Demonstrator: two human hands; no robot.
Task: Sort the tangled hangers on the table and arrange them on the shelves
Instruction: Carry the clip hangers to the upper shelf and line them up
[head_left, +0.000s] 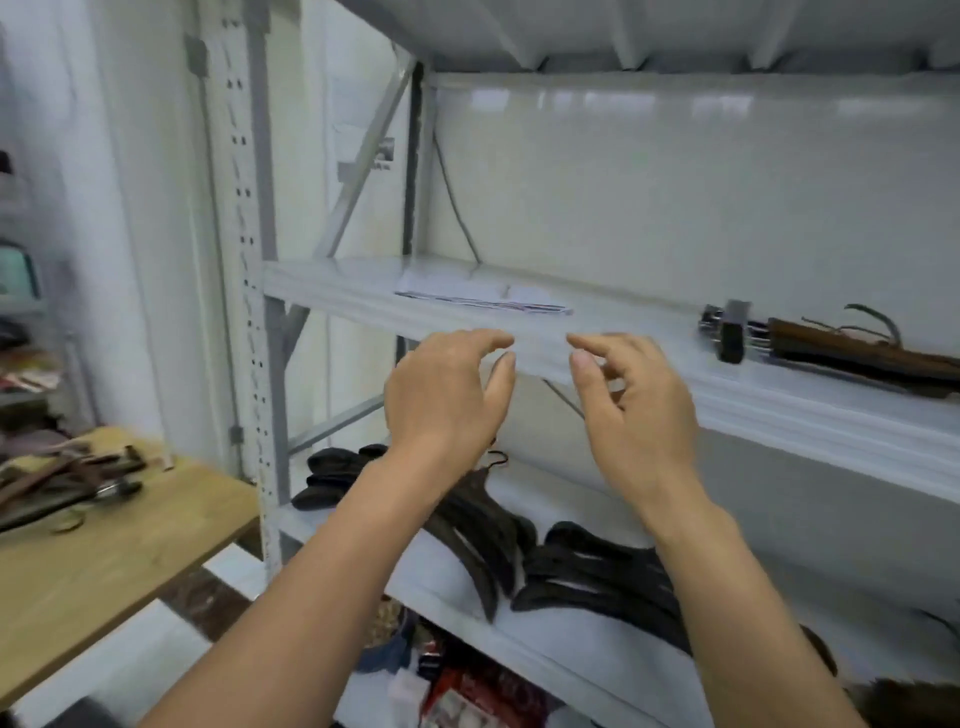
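My left hand (447, 395) and my right hand (631, 400) are raised side by side in front of the upper shelf's front edge (649, 358), fingers apart and curled, holding nothing. Brown wooden hangers with metal clips (841, 348) lie on that upper shelf at the right. Dark hangers (587, 566) lie in piles on the lower shelf (363, 540), below my forearms. A tangle of brown hangers (62, 483) rests on the wooden table (104, 566) at the left.
Flat papers (483, 299) lie on the upper shelf just behind my hands. The white metal rack's perforated upright (249, 270) stands between table and shelves. Mixed items (452, 691) sit under the lower shelf. A cluttered rack (21, 322) is at far left.
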